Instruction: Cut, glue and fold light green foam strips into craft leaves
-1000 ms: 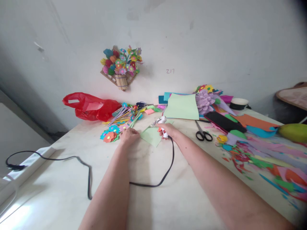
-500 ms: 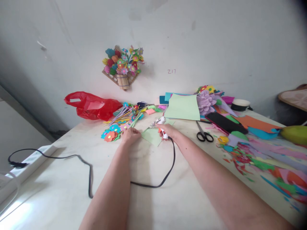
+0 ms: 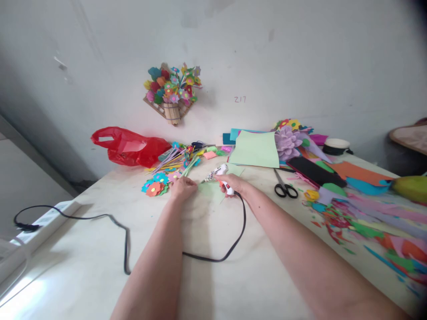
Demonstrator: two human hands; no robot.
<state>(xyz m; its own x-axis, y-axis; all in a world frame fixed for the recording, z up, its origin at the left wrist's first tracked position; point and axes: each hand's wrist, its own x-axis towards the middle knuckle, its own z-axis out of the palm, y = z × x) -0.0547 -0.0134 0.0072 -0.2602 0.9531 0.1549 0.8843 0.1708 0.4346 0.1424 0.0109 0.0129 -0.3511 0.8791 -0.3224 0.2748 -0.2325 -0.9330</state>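
My right hand [image 3: 231,183] is wrapped round a white glue gun [image 3: 220,170] with an orange trigger, its nozzle pointing left over a pale green sheet piece [image 3: 213,191] on the table. A black cord runs from the gun's handle. My left hand [image 3: 183,188] is at the left edge of that green piece, its fingers pressed together; what they hold is too small to make out. Beside it lie foam flowers [image 3: 155,188] in orange and blue, and behind it thin stems [image 3: 171,158].
A red plastic bag [image 3: 130,146] sits at the back left. Black scissors [image 3: 286,190], a larger green sheet [image 3: 255,149], a dark phone-like object [image 3: 315,172] and colourful scraps [image 3: 336,218] lie to the right. A power strip [image 3: 50,222] is far left.
The glue gun and my right hand have shifted slightly left, bringing the nozzle nearer my left hand. The green piece appears flatter or moved slightly; the view has shifted a little.
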